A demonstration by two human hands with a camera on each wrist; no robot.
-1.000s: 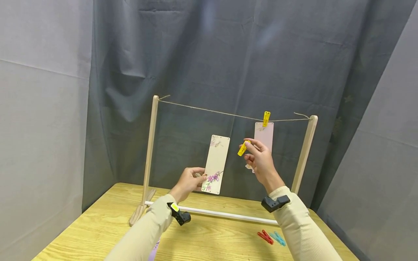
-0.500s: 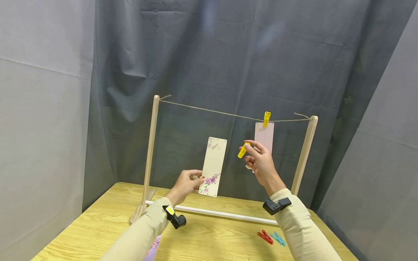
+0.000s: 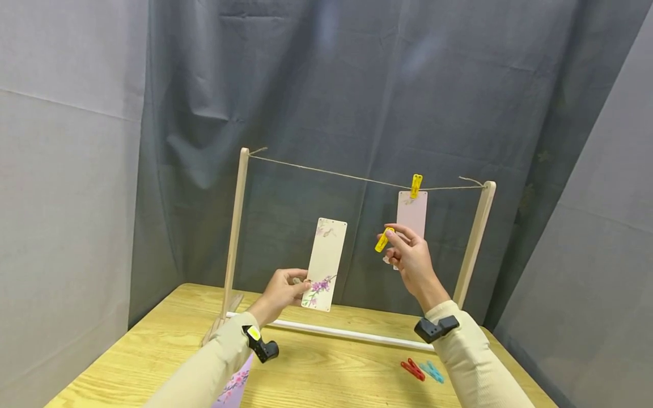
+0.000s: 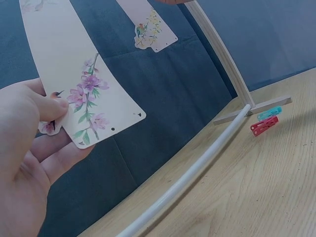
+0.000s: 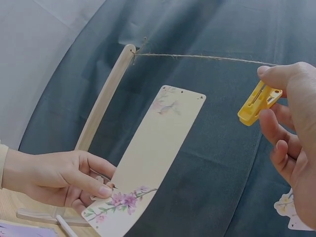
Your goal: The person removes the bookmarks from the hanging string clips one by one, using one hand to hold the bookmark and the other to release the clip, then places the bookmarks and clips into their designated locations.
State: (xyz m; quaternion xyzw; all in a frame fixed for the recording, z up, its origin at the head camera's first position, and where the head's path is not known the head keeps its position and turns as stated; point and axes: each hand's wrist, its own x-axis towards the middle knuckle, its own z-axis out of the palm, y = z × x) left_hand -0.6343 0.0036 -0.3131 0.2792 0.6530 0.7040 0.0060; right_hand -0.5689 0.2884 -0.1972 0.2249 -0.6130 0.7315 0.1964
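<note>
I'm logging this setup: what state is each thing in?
Left hand: pinching cream card near its lower end
Cream card: tilted, off the string
Right hand: pinching lower yellow clip
Lower yellow clip: held, off string
Upper yellow clip: clamped on string and pink card
Pink card: hanging, partly hidden
String: strung across wooden frame
Red clip: lying on table
Blue clip: lying on table
Purple card: on table, partly hidden

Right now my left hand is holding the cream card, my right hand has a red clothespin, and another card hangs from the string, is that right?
Not quite: the clothespin in your right hand is yellow, not red, as the head view shows. The rest is right: your left hand holds the cream card and another card hangs from the string.
</note>
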